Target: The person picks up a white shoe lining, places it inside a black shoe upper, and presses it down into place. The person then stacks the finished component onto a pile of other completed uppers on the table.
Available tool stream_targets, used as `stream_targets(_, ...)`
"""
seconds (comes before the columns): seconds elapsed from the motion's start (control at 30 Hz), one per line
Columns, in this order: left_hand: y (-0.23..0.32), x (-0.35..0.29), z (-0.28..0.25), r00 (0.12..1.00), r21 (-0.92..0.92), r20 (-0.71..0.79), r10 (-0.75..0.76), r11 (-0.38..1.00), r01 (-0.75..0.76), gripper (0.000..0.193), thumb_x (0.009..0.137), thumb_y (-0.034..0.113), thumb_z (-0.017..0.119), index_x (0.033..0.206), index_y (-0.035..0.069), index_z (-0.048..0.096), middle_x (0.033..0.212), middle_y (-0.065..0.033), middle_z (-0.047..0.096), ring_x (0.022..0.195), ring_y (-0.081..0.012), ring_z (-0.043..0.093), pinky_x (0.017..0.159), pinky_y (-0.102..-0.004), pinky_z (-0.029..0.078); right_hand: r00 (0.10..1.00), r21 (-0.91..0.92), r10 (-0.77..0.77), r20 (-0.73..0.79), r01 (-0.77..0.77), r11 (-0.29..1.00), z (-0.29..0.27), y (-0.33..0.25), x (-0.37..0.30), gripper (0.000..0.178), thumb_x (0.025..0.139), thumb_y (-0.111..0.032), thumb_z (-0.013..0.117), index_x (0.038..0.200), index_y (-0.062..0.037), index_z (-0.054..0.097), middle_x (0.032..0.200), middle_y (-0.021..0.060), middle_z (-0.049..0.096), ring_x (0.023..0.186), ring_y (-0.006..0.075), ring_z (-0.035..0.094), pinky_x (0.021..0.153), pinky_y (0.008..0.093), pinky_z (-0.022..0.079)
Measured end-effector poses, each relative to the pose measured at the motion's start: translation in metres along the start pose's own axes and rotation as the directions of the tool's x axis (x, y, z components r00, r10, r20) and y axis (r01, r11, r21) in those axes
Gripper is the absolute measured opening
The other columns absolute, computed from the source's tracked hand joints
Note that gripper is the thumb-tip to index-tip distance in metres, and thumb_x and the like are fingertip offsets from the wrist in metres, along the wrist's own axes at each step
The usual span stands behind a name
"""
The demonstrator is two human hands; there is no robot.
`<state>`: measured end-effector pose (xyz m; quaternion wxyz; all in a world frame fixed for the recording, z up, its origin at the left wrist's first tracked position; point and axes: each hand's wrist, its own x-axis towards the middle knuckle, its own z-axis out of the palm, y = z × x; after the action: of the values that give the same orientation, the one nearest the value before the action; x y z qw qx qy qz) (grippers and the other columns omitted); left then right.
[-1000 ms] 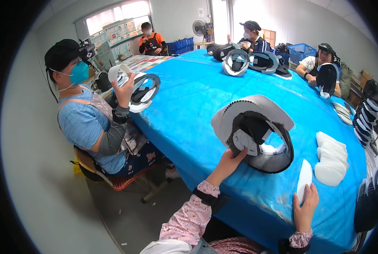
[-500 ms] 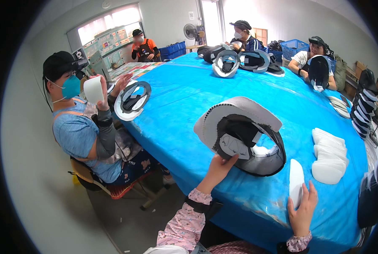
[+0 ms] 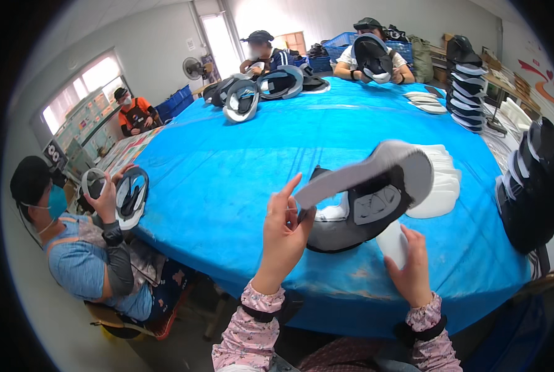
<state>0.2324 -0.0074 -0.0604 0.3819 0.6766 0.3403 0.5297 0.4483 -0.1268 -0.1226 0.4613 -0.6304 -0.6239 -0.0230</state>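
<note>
A grey and black cap (image 3: 382, 214) with a wide curved brim hangs tilted above the near part of the table, its dark inside and a stitched light patch facing me. My left hand (image 3: 283, 230) pinches its left edge between thumb and fingers, the index finger sticking up. In my right hand (image 3: 411, 266) is a white curved pad (image 3: 393, 243), gripped along its right side, just below the cap. A fanned pile of similar white pads (image 3: 441, 186) lies behind the cap, partly covered by it.
The table wears a blue cover (image 3: 240, 167). Stacked black caps (image 3: 534, 186) stand at the right, with another stack (image 3: 466, 87) farther back. More caps (image 3: 243, 99) lie at the far side. One co-worker (image 3: 91, 248) sits at left; others sit around the far edge.
My view has swung right. The cap has been turned over so its brim slants up to the right. My right hand has lifted the white pad from the table toward the cap.
</note>
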Motion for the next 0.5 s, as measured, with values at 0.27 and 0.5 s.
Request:
stream_targets(0.27, 0.03, -0.024, 0.032, 0.869, 0.43, 0.296, 0.397, 0.757, -0.493, 0.047, 0.079, 0.005, 0.061, 0.124, 0.007, 0.048, 0.105, -0.0123, 0.048, 0.075, -0.0216, 0.054, 0.067, -0.0335, 0.046, 0.971, 0.183, 0.231, 0.061, -0.239, 0.954, -0.005, -0.002, -0.014, 0.048, 0.08, -0.003, 0.06, 0.125, -0.0001, 0.042, 0.095, 0.0177, 0.058, 0.079, 0.0278, 0.06, 0.068, 0.0331, 0.048)
stream_targets(0.5, 0.014, -0.024, 0.015, 0.964, -0.324, 0.185, 0.19, 0.938, -0.123, 0.025, 0.085, 0.004, 0.053, 0.109, 0.003, 0.053, 0.106, -0.0109, 0.05, 0.088, -0.0199, 0.051, 0.079, -0.0341, 0.042, 0.97, 0.209, 0.227, 0.091, -0.242, 0.948, -0.005, -0.002, -0.017, 0.043, 0.085, -0.009, 0.055, 0.124, 0.0013, 0.042, 0.102, 0.0214, 0.058, 0.091, 0.0307, 0.06, 0.075, 0.0342, 0.047)
